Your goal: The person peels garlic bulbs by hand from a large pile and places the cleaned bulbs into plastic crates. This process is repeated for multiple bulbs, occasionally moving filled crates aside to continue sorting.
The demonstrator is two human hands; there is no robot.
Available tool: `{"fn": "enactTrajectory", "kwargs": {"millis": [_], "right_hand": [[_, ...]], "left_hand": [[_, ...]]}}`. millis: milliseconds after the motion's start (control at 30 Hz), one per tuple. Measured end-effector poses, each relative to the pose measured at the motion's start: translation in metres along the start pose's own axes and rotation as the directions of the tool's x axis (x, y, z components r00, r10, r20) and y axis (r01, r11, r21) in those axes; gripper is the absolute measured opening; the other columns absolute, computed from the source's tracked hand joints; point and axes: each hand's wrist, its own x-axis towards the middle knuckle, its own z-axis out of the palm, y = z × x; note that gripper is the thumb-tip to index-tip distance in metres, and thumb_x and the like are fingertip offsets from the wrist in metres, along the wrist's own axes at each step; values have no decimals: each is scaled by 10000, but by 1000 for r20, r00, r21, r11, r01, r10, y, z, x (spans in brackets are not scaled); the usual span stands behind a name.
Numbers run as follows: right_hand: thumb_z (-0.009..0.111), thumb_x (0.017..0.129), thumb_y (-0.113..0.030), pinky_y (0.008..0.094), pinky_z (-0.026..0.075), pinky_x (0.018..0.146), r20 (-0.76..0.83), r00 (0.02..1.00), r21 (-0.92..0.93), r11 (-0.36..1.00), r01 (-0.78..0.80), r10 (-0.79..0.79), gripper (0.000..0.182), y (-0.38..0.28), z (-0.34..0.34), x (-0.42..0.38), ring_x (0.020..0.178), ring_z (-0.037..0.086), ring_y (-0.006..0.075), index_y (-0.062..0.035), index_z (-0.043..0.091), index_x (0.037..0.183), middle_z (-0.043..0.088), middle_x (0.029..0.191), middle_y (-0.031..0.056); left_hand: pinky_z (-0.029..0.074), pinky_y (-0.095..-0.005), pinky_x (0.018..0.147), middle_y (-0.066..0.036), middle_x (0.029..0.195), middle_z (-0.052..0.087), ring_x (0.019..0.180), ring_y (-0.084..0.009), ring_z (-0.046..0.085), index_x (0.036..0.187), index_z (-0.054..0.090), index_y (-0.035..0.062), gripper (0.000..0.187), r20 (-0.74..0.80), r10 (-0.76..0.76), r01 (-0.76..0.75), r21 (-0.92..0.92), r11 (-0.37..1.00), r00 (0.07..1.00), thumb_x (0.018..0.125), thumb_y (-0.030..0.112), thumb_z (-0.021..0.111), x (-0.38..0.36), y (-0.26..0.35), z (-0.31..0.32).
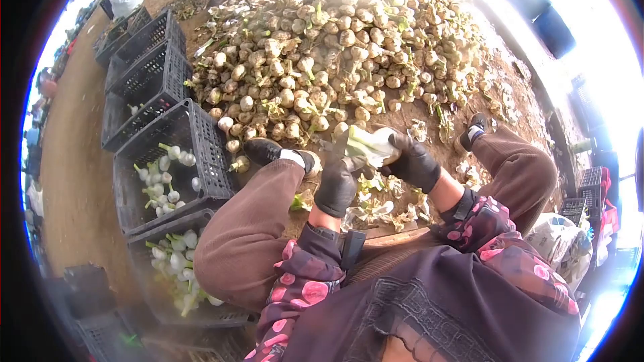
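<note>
My right hand (416, 162), in a dark glove, is closed around a garlic bulb (380, 147) with pale outer skin and a green-white stem pointing left. My left hand (337, 186), gloved too, is closed beside the stem. From its top rises a flat grey knife blade (339, 147), blurred, close against the stem; the handle is hidden in the fist. Both hands are between my knees, above ground littered with peeled skins and leaf scraps (382, 206). Just beyond them lies a large heap of unpeeled garlic bulbs (295, 94).
Black plastic crates (213, 151) line my left side; the two nearest hold cleaned white garlic (168, 177) with short green stems. My shoes (263, 151) border the heap. A white sack (555, 245) and more crates stand at right. Another person's legs show at the top.
</note>
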Motion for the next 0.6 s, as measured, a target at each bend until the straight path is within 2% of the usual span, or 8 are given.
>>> {"fn": "enactTrajectory", "kwargs": {"millis": [33, 100, 200, 267, 300, 367, 500, 600], "right_hand": [[614, 864, -269, 299, 478, 857, 10, 1000, 256, 966, 12, -15, 470, 5, 9, 3, 992, 595, 179, -50, 464, 1252, 596, 1013, 49], [500, 936, -360, 276, 519, 617, -228, 954, -69, 981, 184, -195, 352, 19, 17, 10, 830, 617, 153, -81, 521, 1150, 605, 1034, 60], [484, 935, -381, 251, 508, 560, -215, 944, -440, 888, 133, -248, 354, 20, 3, 11, 772, 619, 142, -88, 543, 1124, 614, 992, 58], [478, 927, -392, 235, 496, 513, 172, 985, 403, 914, -44, -28, 374, 12, 1, 7, 685, 615, 129, -82, 548, 1122, 612, 916, 50], [478, 927, -392, 235, 496, 513, 171, 985, 401, 915, -50, -21, 374, 9, 6, 7, 685, 615, 129, -82, 548, 1122, 612, 916, 50], [498, 910, -406, 236, 482, 486, -366, 930, -102, 994, -33, -7, 379, 3, 16, 7, 621, 612, 134, -90, 556, 1111, 620, 884, 55], [501, 924, -411, 242, 460, 470, -313, 916, -162, 965, 208, -250, 338, 6, -2, 4, 646, 616, 131, -105, 546, 1058, 617, 830, 26], [541, 915, -368, 227, 469, 499, -360, 860, -299, 918, 259, -360, 421, 12, 7, 6, 693, 603, 119, -75, 439, 1200, 589, 922, 44]], "left_hand": [[497, -272, 722, -121, 1024, 573, 824, -154, 582, 1324, 404, 9, 516, 1, -5, 5, 0, 1000, 1000, 812, -16, 458, 0, 1, 3], [505, -293, 705, -114, 1010, 579, 821, -162, 589, 1280, 457, -1, 461, 103, 280, -297, 424, 856, 954, 819, -13, 465, 0, 1, 8], [488, -284, 636, -83, 842, 599, 690, -149, 576, 1120, 566, -22, 310, -20, 161, -161, -2, 987, 987, 828, 14, 469, -2, -2, 9], [463, -262, 577, -71, 703, 593, 573, -139, 541, 977, 614, -17, 214, -142, 113, -139, -182, 973, 983, 826, 45, 477, 3, -6, 0], [463, -262, 577, -71, 703, 593, 573, -139, 541, 977, 614, -17, 214, -147, 112, -138, -187, 972, 983, 826, 45, 477, 5, -9, -7], [465, -261, 568, -73, 705, 600, 578, -161, 556, 943, 623, -2, 198, -99, 131, -63, 507, 860, 986, 820, 69, 484, 8, -13, -18], [487, -240, 718, -68, 985, 606, 845, -123, 576, 1086, 581, 24, 304, 75, 403, -249, 884, 397, 912, 784, 17, 620, 8, -20, -5], [482, -248, 745, -55, 1009, 590, 869, -119, 561, 1176, 515, 24, 396, -58, 323, -247, 521, 817, 945, 807, 48, 658, 3, -14, 27]]}}
